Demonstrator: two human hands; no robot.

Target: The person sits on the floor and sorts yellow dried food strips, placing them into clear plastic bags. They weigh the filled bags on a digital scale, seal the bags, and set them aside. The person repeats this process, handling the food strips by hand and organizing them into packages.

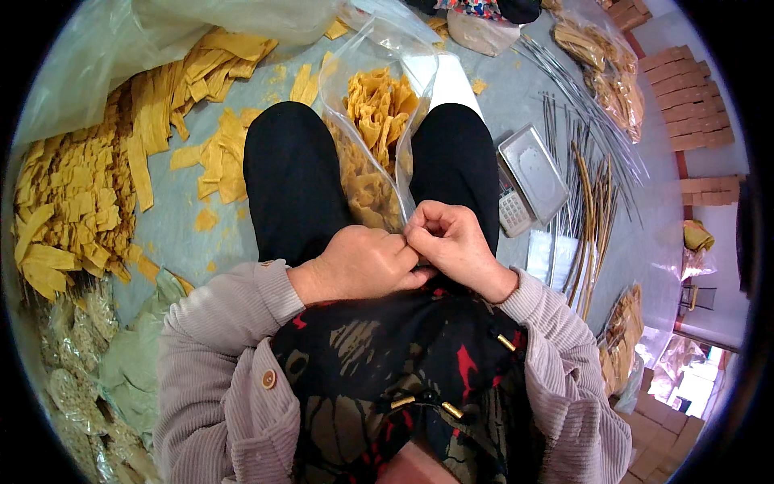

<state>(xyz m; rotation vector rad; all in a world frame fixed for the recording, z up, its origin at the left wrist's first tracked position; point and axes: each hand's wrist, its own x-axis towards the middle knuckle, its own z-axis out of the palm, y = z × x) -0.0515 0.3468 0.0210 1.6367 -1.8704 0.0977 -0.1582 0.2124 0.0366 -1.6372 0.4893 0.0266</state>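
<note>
A clear plastic bag (417, 72) filled with dried yellow sheets (378, 115), which look like dried tofu skin, stands between my knees with its wide mouth facing away from me. My left hand (369, 260) and my right hand (450, 242) meet at the near end of the bag, close to my lap. The right thumb and forefinger pinch the plastic edge there. The left hand's fingers are curled beside them, touching the same end; what lies inside them is hidden.
Yellow strips (78, 206) are heaped at left beside a green sack (136, 363). A digital scale (535, 175) with a metal tray is at right, near thin metal rods (562, 133) and brown sticks (589, 230). Cardboard stacks (689, 103) line the far right. Part of another person (484, 7) shows at top.
</note>
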